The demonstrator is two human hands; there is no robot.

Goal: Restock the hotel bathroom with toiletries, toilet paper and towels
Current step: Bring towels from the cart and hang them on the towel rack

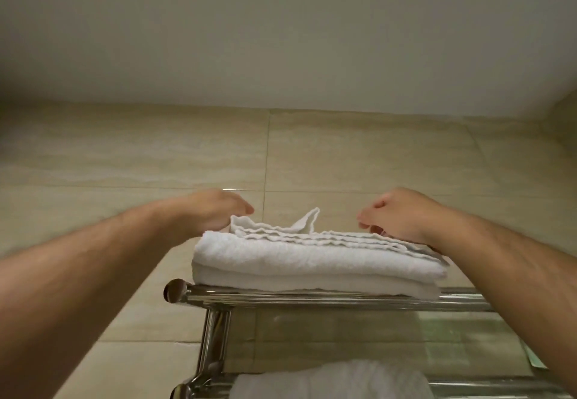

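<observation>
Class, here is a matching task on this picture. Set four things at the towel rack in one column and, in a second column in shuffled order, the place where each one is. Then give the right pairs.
Things
1. thick folded towel
2. thin folded cloths
3. lower towel
4. chrome rack

Places
a. at the bottom edge of the view, below the top rails
b. on top of the thick towel, one corner sticking up
c. against the beige tiled wall
d. lying on the rack's top rails

Pairs: 1-d, 2-b, 3-a, 4-c
</observation>
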